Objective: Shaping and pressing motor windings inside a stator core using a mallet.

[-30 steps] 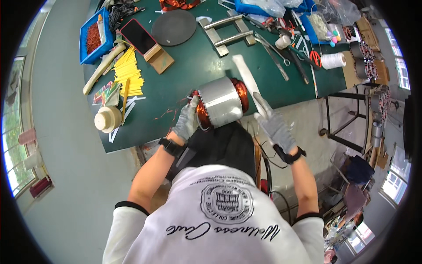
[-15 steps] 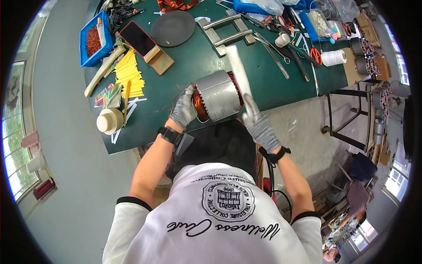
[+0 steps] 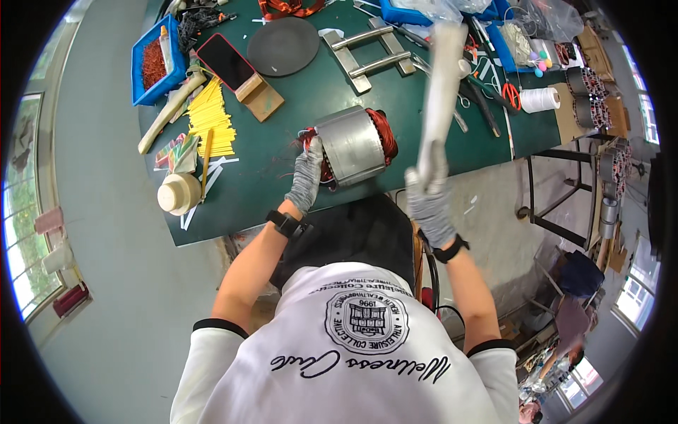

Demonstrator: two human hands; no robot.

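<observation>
A grey metal motor stator [image 3: 349, 147] lies on its side near the table's front edge. Copper windings [image 3: 383, 138] bulge from its right end, and loose wires stick out on the left. My left hand [image 3: 307, 177], in a grey glove, grips the stator's left end; its fingertips are partly hidden there. My gloved right hand [image 3: 431, 201] is closed round the lower end of a long pale stick [image 3: 443, 85]. Raised and slightly blurred, the stick points away from me and stands clear to the right of the stator.
On the green table [image 3: 304, 106] are a phone [image 3: 224, 61] on a wooden stand, yellow strips [image 3: 212, 120], a black disc [image 3: 283, 46] and a metal frame [image 3: 371, 53]. Scissors [image 3: 510, 97], pliers and a white thread spool [image 3: 539, 99] lie right. A cream container [image 3: 178, 194] sits near the left edge.
The pale stick has swung up and right, away from the stator's right end, with my right hand. The stator has turned slightly, showing more right-end windings, and my left hand has shifted right.
</observation>
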